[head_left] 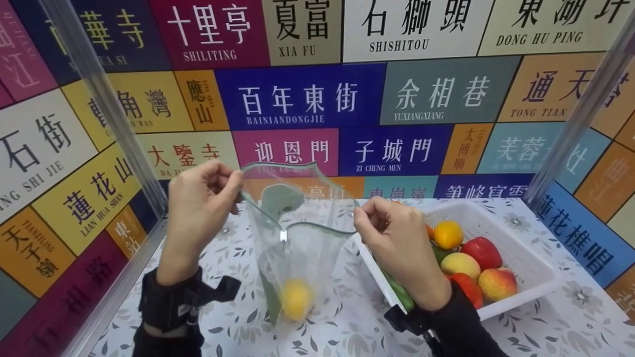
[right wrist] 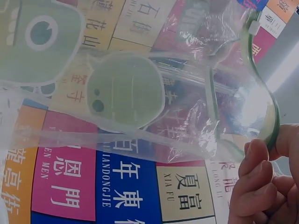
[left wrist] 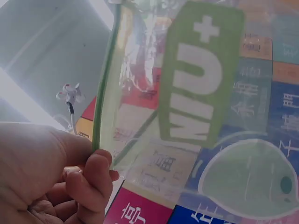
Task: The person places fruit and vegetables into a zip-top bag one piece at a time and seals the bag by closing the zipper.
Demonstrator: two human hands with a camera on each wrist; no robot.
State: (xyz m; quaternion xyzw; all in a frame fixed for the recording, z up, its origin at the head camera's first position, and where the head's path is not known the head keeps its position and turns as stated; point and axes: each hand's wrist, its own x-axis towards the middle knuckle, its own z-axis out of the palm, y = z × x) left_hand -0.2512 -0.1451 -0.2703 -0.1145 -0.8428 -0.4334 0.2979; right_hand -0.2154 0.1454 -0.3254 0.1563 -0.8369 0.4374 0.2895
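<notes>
A clear zip bag with a green rim and green cartoon prints hangs upright between my two hands, its mouth spread wide. My left hand pinches the rim at the left corner between thumb and fingers. On the opposite corner, my right hand pinches the rim too. A white slider sits on the near edge of the mouth. Inside, at the bottom, lies a yellow round fruit, blurred by the plastic. The left wrist view shows the green lettered print close up.
To the right stands a white plastic basket holding an orange, a red bell pepper, a peach and other produce. My right forearm crosses its near left side. Clear posts and a sign-covered wall surround the leaf-patterned table.
</notes>
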